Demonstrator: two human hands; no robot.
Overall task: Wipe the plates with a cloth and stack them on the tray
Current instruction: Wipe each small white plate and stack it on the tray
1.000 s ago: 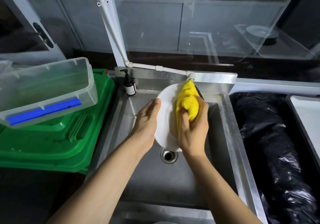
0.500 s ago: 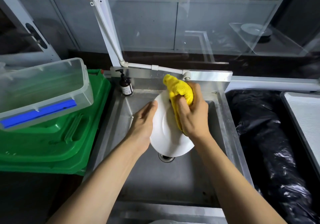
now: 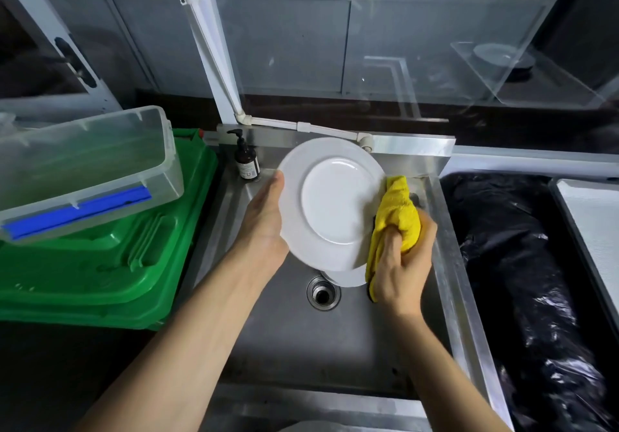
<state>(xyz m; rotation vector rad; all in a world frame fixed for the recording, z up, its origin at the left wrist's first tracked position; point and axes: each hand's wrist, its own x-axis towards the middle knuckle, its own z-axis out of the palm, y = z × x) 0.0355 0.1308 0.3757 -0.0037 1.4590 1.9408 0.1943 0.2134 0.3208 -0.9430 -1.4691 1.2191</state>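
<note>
Over the steel sink [image 3: 284, 348] the left hand [image 3: 264, 224] holds a white plate [image 3: 335, 197] by its left rim, thumb along the edge, the face tilted up toward the person. The right hand [image 3: 402, 271] clutches a bunched yellow cloth [image 3: 397, 214], which presses against the plate's right rim. A second white rim peeks out just below, above the drain [image 3: 323, 292]. A soap bottle [image 3: 247, 162] stands at the sink's back left corner. A pale tray [image 3: 593, 230] lies far right, well apart.
</note>
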